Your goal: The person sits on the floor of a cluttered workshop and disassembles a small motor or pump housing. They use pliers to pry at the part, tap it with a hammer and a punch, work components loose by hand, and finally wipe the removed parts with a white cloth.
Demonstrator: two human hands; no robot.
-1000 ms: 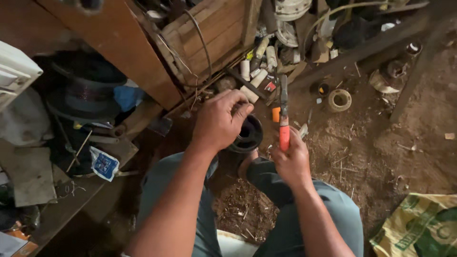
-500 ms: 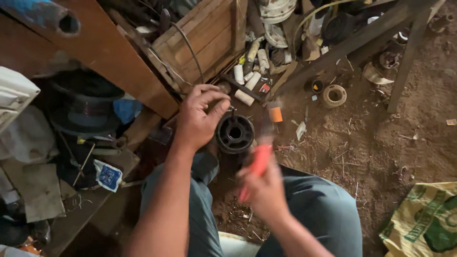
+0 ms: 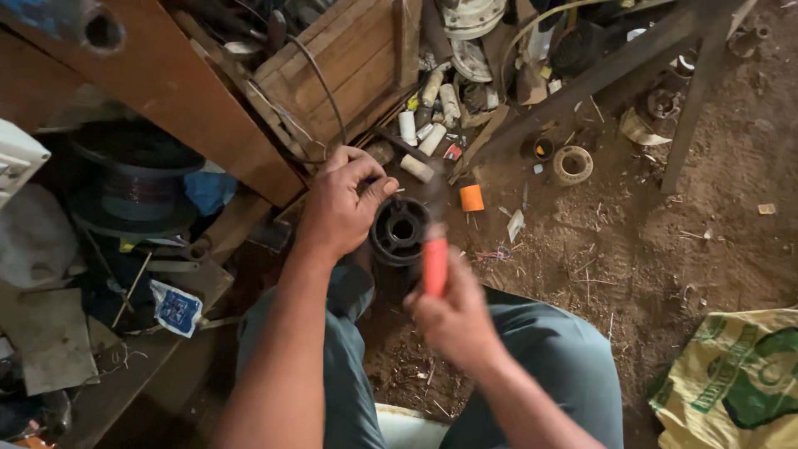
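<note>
Since 1 second ago the left hand has slid off the top of the black round part, so its open centre now shows, and the fingers close on its left rim, holding it above the dirt floor between the knees. The right hand, fist wrapped tight round the orange-handled tool, has dropped and swung back so the blurred dark tip stands just at the part's right edge; I judge the work on that part is in mid-stroke, not finished
</note>
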